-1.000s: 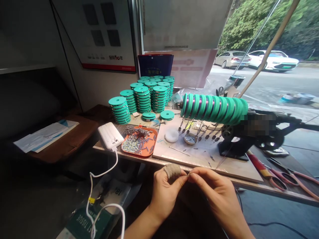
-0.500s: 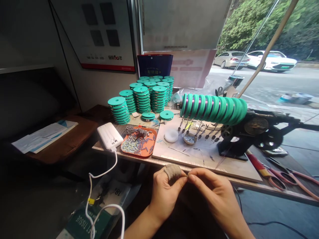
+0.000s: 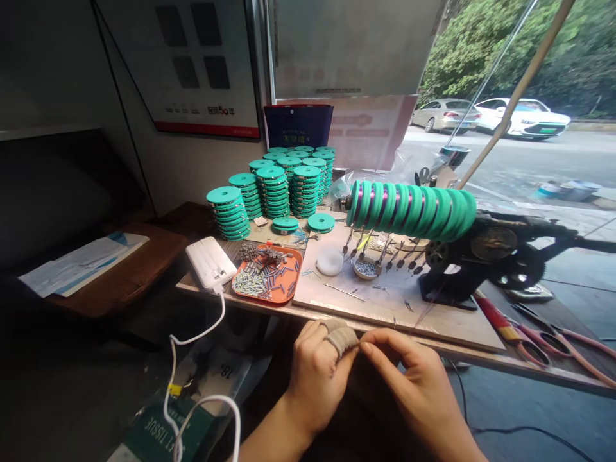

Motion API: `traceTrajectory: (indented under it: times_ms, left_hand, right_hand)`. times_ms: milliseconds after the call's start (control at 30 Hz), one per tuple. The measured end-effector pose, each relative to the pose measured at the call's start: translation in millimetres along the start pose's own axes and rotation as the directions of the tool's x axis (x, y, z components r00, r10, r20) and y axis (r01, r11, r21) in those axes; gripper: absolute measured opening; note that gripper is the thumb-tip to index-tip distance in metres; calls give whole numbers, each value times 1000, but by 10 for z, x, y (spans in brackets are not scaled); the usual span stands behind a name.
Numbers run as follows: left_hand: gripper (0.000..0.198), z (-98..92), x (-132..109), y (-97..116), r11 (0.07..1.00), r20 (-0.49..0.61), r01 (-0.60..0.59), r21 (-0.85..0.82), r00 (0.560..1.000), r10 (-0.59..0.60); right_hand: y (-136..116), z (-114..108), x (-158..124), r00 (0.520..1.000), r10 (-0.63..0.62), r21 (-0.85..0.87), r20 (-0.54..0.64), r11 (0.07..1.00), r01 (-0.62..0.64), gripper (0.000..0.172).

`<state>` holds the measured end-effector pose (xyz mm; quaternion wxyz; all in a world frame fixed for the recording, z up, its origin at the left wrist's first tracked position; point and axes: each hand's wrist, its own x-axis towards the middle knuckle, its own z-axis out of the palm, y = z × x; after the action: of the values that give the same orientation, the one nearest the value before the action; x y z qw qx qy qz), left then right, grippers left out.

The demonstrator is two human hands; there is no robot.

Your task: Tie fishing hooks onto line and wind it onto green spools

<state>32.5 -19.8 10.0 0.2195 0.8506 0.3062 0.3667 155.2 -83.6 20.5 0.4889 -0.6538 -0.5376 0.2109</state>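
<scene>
My left hand (image 3: 320, 369) and my right hand (image 3: 409, 372) meet fingertip to fingertip at the table's near edge. Both are pinched closed; whatever lies between the fingertips is too small to make out. Tan cloth tape wraps a finger of the left hand. Just beyond them is a pale board (image 3: 337, 303) with a thin metal needle-like tool (image 3: 345, 292) and small wire pieces. Green foam spools (image 3: 409, 208) sit in a row on the shaft of a black winding machine (image 3: 495, 247), with small metal fittings (image 3: 385, 260) hanging beneath.
An orange tray (image 3: 289, 289) holds small tubes and metal parts, beside a white power bank (image 3: 210, 263) with a cable. Stacked green spools (image 3: 276, 192) stand behind. A small bowl (image 3: 366, 269) and white disc (image 3: 330, 261) rest on the board. Scissors (image 3: 534, 340) lie right.
The left hand has turned, with its fingers curled further and the taped finger now beside the right fingertips. The right hand has shifted only slightly.
</scene>
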Motion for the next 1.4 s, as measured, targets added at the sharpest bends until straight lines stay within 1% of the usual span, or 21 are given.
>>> traceTrajectory:
  times_ms: [100, 167, 200, 267, 333, 400, 467, 533, 600, 633, 667, 700, 733, 767, 800, 867, 933, 1000, 1067, 1133, 1400]
  left_hand:
    - [16, -9, 6, 19, 994, -4, 48, -94, 999, -49]
    - [7, -9, 8, 26, 958, -16, 166, -233, 984, -175]
    - [8, -6, 7, 24, 913, -19, 250, -322, 963, -271]
    - [13, 7, 2, 10, 729, 46, 420, -541, 880, -473]
    - [10, 27, -5, -9, 411, 252, 549, -728, 772, -584]
    - [14, 49, -7, -16, 49, 498, 617, -786, 678, -541]
    - [18, 72, -1, -5, -204, 640, 626, -752, 623, -450]
    - [20, 94, 11, 17, -327, 684, 602, -728, 613, -395]
    - [18, 113, 24, 38, -369, 677, 568, -735, 633, -375]
    - [17, 120, 29, 44, -374, 666, 552, -745, 646, -372]
    - [17, 126, 32, 47, -367, 650, 538, -759, 659, -379]
    - [17, 128, 33, 46, -341, 625, 525, -780, 667, -405]
    - [15, 127, 33, 43, -285, 583, 510, -812, 676, -451]
    - [14, 123, 31, 39, -191, 521, 500, -845, 687, -507]
    - [13, 116, 26, 34, -60, 442, 497, -866, 703, -557]
    - [10, 94, 12, 26, 270, 262, 494, -827, 761, -593]
    - [8, 71, -8, 24, 566, 135, 469, -678, 837, -531]
    - [8, 53, -28, 23, 752, 61, 406, -519, 895, -441]
    - [9, 41, -40, 21, 849, 22, 335, -409, 934, -358]
    - [9, 33, -41, 18, 898, 5, 284, -337, 954, -300]
    - [11, 22, -22, 37, 953, -35, 186, -240, 979, -200]
  right_hand:
    - [9, -12, 9, 999, 33, 56, -3, 998, -33, 16]
    - [13, -22, 6, 998, 54, 83, -34, 995, -51, 16]
    - [15, -23, -2, 997, 50, 82, -67, 996, -44, 15]
    - [24, -11, -37, 988, -9, 48, -155, 999, 17, 10]
    - [39, 21, -90, 961, -116, -11, -252, 993, 118, 6]
    - [62, 66, -143, 919, -227, -64, -322, 974, 218, 12]
    - [90, 111, -173, 872, -342, -122, -349, 940, 320, 21]
    - [122, 140, -173, 810, -488, -185, -324, 873, 452, 29]
    - [149, 147, -161, 746, -607, -223, -273, 795, 565, 34]
    - [160, 142, -157, 729, -638, -223, -250, 770, 597, 34]
    - [166, 133, -157, 728, -645, -211, -233, 764, 609, 33]
    - [169, 120, -162, 746, -628, -187, -220, 778, 600, 31]
    - [166, 105, -169, 778, -590, -153, -216, 808, 570, 28]
    - [159, 87, -177, 816, -534, -115, -222, 845, 522, 25]
    - [146, 69, -181, 855, -463, -75, -233, 886, 458, 21]
    - [108, 38, -172, 930, -282, 9, -235, 956, 292, 13]
    - [64, 18, -136, 980, -100, 96, -173, 988, 117, 5]
    - [26, 10, -89, 997, 29, 164, -70, 986, -17, 9]
    - [4, 9, -53, 996, 84, 199, -9, 977, -81, 14]
    - [-3, 8, -37, 995, 97, 203, 13, 974, -97, 15]
    - [35, 9, -21, 995, 93, 203, 45, 974, -100, 15]
